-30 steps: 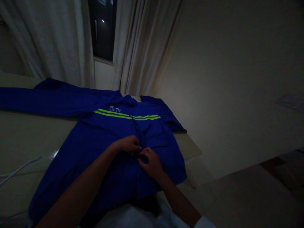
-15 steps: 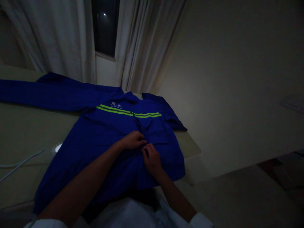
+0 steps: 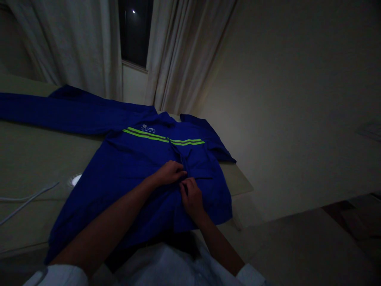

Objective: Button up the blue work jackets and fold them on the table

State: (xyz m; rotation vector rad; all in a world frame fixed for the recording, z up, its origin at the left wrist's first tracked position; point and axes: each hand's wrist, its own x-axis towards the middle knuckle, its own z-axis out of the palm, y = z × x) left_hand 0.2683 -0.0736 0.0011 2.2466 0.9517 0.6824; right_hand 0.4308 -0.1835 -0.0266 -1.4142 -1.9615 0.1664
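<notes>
Jacket point(image 3: 143, 155): blue, spread out on the table point(image 3: 38, 155), collar end toward the curtains point(image 3: 86, 47), hem toward the person, creased along the front.
Front opening point(image 3: 185, 162): partly raised in a dark fold just above the fingers, running from the chest down toward the hem.
Left hand point(image 3: 170, 173): laid on the jacket front, reaching across from the left, just above the right hand point(image 3: 192, 197); narrow at thumb and fingers, pinching cloth at the opening; cannot tell which layer or whether on any fastener.
Right hand: set just below the left, very close at the fingertips; curled, narrow at the tips, pinching the same edge of the jacket; cannot tell what else, too dark.
Striped band point(image 3: 145, 135): bright green, crossing the chest above both hands, below a small white print point(image 3: 148, 129).
Sleeves: one point(image 3: 59, 109) stretched far left along the table, the other point(image 3: 212, 137) angled down to the right near the table's corner.
Cable point(image 3: 32, 196): pale, lying on the table left of the jacket.
White round object point(image 3: 76, 180): beside the jacket's left edge, partly covered; cannot tell what kind.
Window point(image 3: 133, 35): dark, between the curtains.
</notes>
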